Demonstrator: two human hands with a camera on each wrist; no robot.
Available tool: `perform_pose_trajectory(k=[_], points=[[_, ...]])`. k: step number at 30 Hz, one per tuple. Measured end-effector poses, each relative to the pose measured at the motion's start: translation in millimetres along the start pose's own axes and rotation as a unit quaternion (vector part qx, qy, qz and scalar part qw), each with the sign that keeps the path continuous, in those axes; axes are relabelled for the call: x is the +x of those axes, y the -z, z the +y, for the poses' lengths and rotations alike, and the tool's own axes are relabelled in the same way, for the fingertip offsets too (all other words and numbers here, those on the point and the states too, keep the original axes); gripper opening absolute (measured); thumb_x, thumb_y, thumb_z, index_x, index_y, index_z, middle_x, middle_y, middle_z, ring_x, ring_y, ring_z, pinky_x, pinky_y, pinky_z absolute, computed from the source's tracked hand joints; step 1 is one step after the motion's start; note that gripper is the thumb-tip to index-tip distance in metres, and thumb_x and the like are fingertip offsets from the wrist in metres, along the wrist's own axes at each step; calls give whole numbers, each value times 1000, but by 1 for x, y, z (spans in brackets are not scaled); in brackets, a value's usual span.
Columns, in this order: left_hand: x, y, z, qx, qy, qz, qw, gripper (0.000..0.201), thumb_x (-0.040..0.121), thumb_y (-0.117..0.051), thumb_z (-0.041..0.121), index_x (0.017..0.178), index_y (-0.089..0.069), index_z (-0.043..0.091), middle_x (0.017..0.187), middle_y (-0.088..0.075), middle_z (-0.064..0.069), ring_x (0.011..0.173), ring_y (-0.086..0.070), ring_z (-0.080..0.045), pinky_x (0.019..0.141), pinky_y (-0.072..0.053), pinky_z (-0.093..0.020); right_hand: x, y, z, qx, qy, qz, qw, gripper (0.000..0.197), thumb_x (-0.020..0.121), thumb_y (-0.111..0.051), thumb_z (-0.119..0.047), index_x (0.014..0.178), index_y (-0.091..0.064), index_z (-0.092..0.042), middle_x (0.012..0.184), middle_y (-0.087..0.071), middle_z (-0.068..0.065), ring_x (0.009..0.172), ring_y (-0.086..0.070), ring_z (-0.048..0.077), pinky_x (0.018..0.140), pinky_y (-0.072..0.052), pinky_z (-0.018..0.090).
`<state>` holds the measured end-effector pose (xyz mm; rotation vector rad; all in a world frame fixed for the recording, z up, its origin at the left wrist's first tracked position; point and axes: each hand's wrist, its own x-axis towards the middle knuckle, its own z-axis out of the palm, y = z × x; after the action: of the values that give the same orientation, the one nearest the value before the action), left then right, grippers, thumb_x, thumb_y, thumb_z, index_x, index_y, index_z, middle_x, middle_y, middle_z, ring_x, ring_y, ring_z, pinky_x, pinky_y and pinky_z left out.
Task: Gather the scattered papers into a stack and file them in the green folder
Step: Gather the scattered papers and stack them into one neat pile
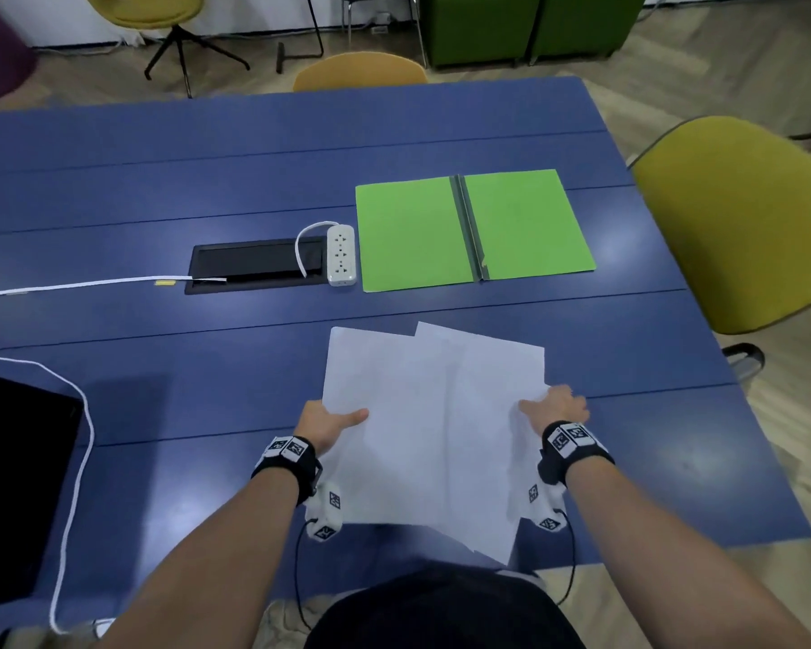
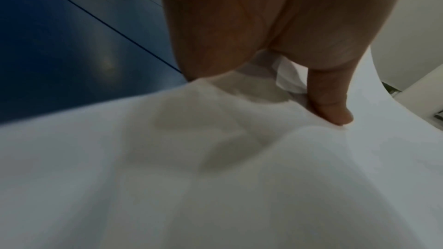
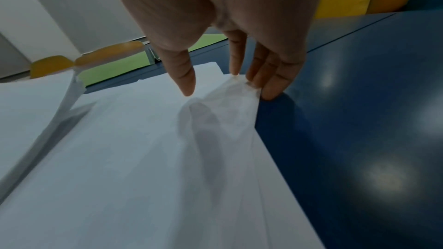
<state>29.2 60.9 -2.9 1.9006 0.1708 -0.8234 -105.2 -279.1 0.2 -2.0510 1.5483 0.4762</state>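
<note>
Several white papers (image 1: 434, 428) overlap in a loose, uneven sheaf held just above the near part of the blue table (image 1: 207, 180). My left hand (image 1: 343, 421) pinches their left edge, with the thumb (image 2: 330, 109) on top and the fingers showing dimly through the sheets (image 2: 215, 196). My right hand (image 1: 555, 405) holds the right edge. Its fingers (image 3: 263, 82) crumple the paper (image 3: 143, 158) there and the thumb (image 3: 185, 80) hovers at the top sheet. The green folder (image 1: 474, 229) lies open and flat beyond the papers; its edge (image 3: 115, 71) shows in the right wrist view.
A white power strip (image 1: 341, 255) and a black cable hatch (image 1: 254, 267) lie left of the folder. A white cable (image 1: 80, 414) runs past a black device (image 1: 15, 484) at the near left. An olive chair (image 1: 740, 217) stands at the table's right side.
</note>
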Motion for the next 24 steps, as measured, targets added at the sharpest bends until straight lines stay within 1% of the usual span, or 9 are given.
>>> perform_pose_trajectory(k=[3, 6, 9, 12, 15, 17, 20, 22, 24], points=[[-2, -2, -4, 21, 5, 5, 1000, 31, 77, -89, 20, 102, -73, 15, 96, -72, 4, 88, -68, -15, 81, -48, -26, -6, 1, 4, -18, -52, 16, 998, 80, 77, -73, -40, 136, -35, -2, 142, -33, 22, 131, -32, 39, 102, -37, 44], [1, -4, -8, 38, 18, 18, 999, 34, 76, -89, 22, 105, -74, 12, 102, -74, 0, 94, -68, -20, 85, -49, -29, -13, 0, 4, -16, -73, 14, 997, 81, 75, -73, -44, 134, -35, -3, 140, -34, 20, 128, -36, 38, 98, -38, 43], [11, -6, -16, 68, 37, 31, 997, 39, 72, -92, 32, 96, -75, 7, 99, -76, -5, 94, -71, -25, 85, -55, -35, -11, -5, 0, 30, -85, 0, 996, 88, 72, -75, -46, 135, -33, -2, 138, -34, 20, 123, -43, 40, 96, -43, 44], [18, -10, -20, 97, 56, 45, 993, 59, 60, -92, 54, 78, -65, 4, 79, -69, -4, 73, -64, -25, 68, -51, -35, -9, -4, -5, 64, -92, -28, 993, 87, 76, -73, -45, 135, -31, 4, 134, -37, 20, 119, -46, 37, 87, -48, 39], [13, -15, -16, 106, 59, 63, 991, 51, 73, -90, 39, 65, -52, 7, 64, -55, -1, 61, -51, -22, 54, -38, -28, -5, 1, -4, 136, -107, -53, 984, 81, 80, -75, -34, 135, -29, 4, 123, -45, 15, 110, -54, 35, 74, -44, 35], [13, -16, -16, 108, 60, 63, 990, 52, 74, -89, 38, 64, -48, 8, 61, -50, -1, 57, -46, -20, 51, -35, -28, 1, 1, 2, 224, -95, -70, 968, 80, 76, -80, -27, 135, -36, 1, 110, -51, 10, 97, -60, 33, 73, -46, 35], [15, -15, -17, 102, 62, 62, 991, 48, 74, -90, 37, 69, -55, 5, 68, -58, -2, 62, -53, -21, 55, -40, -27, 5, -4, 9, 342, -59, -92, 933, 54, 70, -85, -17, 117, -62, -4, 99, -70, 7, 85, -67, 29, 77, -53, 36], [15, -15, -18, 93, 60, 53, 993, 42, 76, -89, 35, 74, -61, 3, 72, -63, -2, 65, -58, -21, 58, -44, -27, 0, -7, 9, 366, -31, -110, 924, 39, 69, -85, -14, 105, -70, -7, 95, -74, 8, 86, -71, 29, 84, -57, 43], [15, -15, -19, 94, 62, 47, 992, 44, 75, -89, 36, 75, -62, 2, 72, -64, -3, 66, -58, -22, 61, -45, -28, -5, -8, 6, 342, 10, -111, 933, 26, 72, -83, -12, 96, -73, -12, 96, -75, 7, 89, -71, 29, 87, -57, 45]])
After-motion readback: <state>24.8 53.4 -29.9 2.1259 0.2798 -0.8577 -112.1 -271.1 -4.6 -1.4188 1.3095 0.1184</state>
